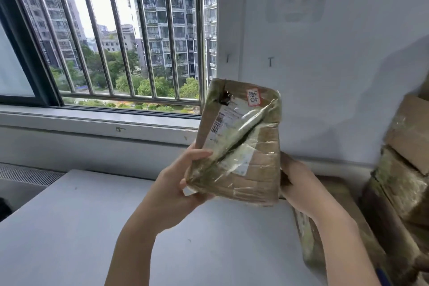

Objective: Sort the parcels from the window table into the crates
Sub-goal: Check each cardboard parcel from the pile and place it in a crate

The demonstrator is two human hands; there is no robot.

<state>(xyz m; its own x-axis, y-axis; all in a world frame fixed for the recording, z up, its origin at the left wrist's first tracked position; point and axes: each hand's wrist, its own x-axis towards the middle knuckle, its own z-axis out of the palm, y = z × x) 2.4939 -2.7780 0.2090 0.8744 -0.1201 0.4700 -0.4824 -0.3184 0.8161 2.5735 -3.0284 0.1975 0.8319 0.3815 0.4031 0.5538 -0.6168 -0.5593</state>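
Note:
A brown cardboard parcel [241, 141] wrapped in shiny clear tape, with a barcode label and a red-edged sticker near its top, is held upright above the white window table [81, 227]. My left hand [183, 181] grips its lower left corner, thumb across the front. My right hand [299, 183] holds its lower right edge from behind. No crate is in view.
More taped cardboard parcels are stacked at the right [404, 169], and one lies flat on the table's right edge [329, 227]. The barred window [116, 37] and its sill run behind the table. A white wall stands at the back right.

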